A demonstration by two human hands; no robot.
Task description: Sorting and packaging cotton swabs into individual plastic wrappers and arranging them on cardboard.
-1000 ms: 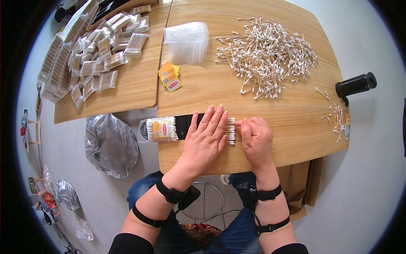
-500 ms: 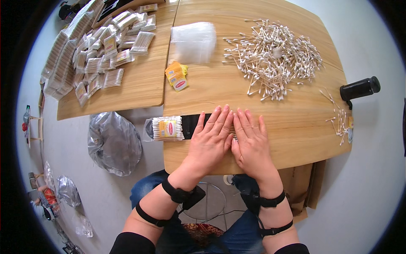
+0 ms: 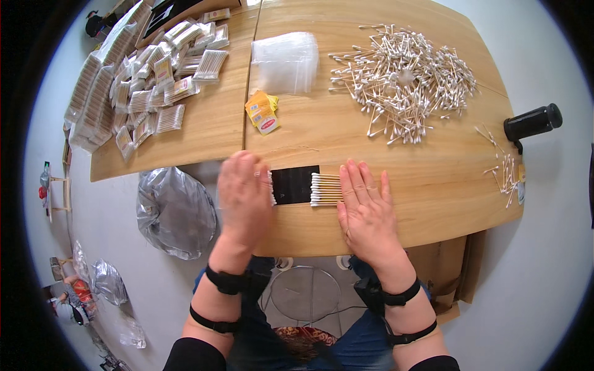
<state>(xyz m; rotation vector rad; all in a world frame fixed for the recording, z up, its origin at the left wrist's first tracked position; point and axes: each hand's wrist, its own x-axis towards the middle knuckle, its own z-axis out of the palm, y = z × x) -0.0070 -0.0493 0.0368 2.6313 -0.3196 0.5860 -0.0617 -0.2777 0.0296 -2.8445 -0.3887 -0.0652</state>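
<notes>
My right hand (image 3: pixel 370 210) lies flat, fingers stretched out, over the right part of a row of cotton swabs (image 3: pixel 325 190); their white tips and wooden sticks stick out to its left. A black strip (image 3: pixel 296 185) lies on the table between this row and my left hand (image 3: pixel 242 195). Blurred by motion, my left hand covers another bundle of cotton swabs at the table's front left edge. Only a few white tips (image 3: pixel 272 188) of that bundle show beside it. Whether its fingers grip anything cannot be made out.
Loose cotton swabs (image 3: pixel 405 80) form a big heap at the back right. Clear plastic bags (image 3: pixel 284 62) and yellow label cards (image 3: pixel 262 112) lie farther left. Many packed swab bags (image 3: pixel 164 71) cover the left table. A black cylinder (image 3: pixel 532 122) and stray swabs (image 3: pixel 507 176) are at the right edge.
My left hand has moved left, away from my right hand, and now covers the swab bundle with the yellow card. The black strip and the right row's swab tips are uncovered.
</notes>
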